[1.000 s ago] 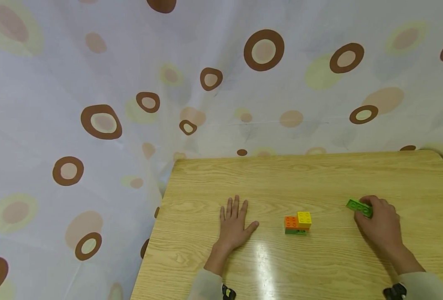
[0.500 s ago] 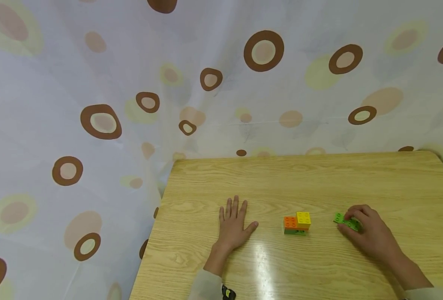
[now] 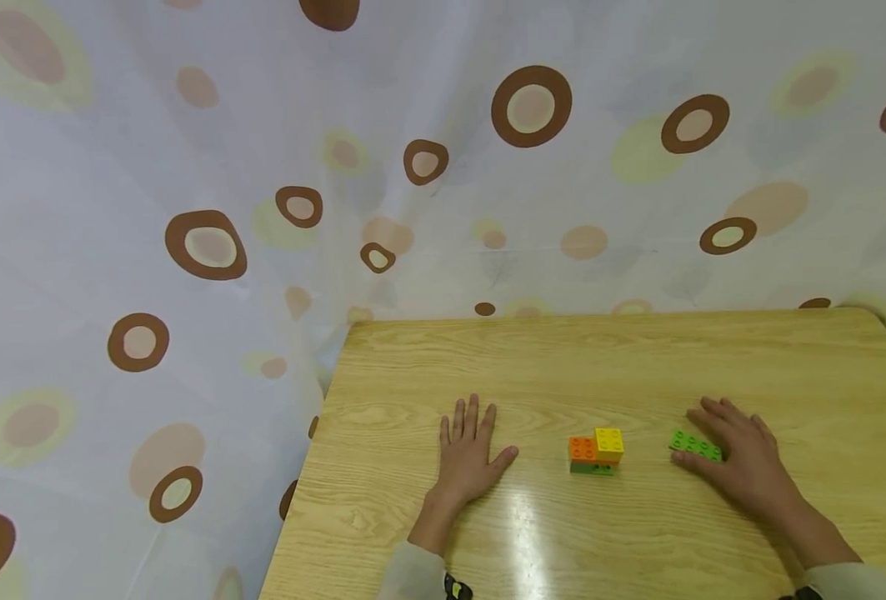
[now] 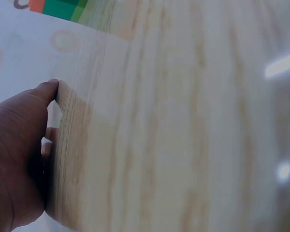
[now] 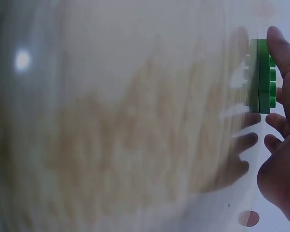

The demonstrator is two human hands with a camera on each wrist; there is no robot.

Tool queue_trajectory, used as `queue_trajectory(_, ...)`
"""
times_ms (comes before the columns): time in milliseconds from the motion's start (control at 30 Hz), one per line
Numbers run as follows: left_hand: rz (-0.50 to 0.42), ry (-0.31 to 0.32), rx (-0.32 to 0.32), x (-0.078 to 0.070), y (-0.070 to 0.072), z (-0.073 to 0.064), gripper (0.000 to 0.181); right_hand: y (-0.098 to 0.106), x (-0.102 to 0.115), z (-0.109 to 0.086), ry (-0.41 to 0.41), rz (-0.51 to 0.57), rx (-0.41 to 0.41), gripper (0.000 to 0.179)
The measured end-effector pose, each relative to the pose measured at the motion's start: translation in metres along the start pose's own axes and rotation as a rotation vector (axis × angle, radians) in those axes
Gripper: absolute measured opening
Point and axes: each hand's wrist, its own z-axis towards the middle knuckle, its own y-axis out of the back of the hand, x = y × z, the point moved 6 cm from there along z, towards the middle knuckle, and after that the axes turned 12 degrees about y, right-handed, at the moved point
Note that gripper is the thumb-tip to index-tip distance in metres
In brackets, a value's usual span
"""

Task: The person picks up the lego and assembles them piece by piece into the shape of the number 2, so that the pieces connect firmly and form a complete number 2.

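Observation:
My left hand lies flat on the table with its fingers spread and holds nothing. To its right stands a small stack of toy building bricks: an orange brick and a yellow brick sit over a green base. Farther right, a long, flat light-green brick rests studs up on the table. My right hand surrounds its right end, fingers parted, thumb along the near side. In the right wrist view the thumb tip overlaps one end of the green brick.
The wooden table reaches back to a white curtain with brown and beige spots. A glossy light reflection lies on the wood between my left hand and the stack.
My right hand has brought the light-green brick leftward, turned it studs up and laid it down. Its fingers have since loosened and spread. The left hand and the stack have stayed put.

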Motion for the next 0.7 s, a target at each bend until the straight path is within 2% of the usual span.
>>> queue_trajectory(300,-0.016,-0.003,-0.001,-0.002,0.003,-0.001,0.078,0.001,0.000,-0.001,0.029,0.019,-0.031,0.044)
queue_trajectory(467,-0.061,-0.004,0.031,-0.002,0.004,0.001,0.081,0.002,0.005,0.002,0.063,0.004,-0.056,0.039)
queue_trajectory(567,-0.157,-0.027,0.052,-0.007,0.009,0.003,0.088,0.006,0.012,0.008,0.088,-0.016,-0.085,0.040)
queue_trajectory(700,-0.383,-0.120,0.125,-0.027,0.019,0.007,0.094,0.018,0.031,0.025,0.137,-0.047,-0.151,0.038)
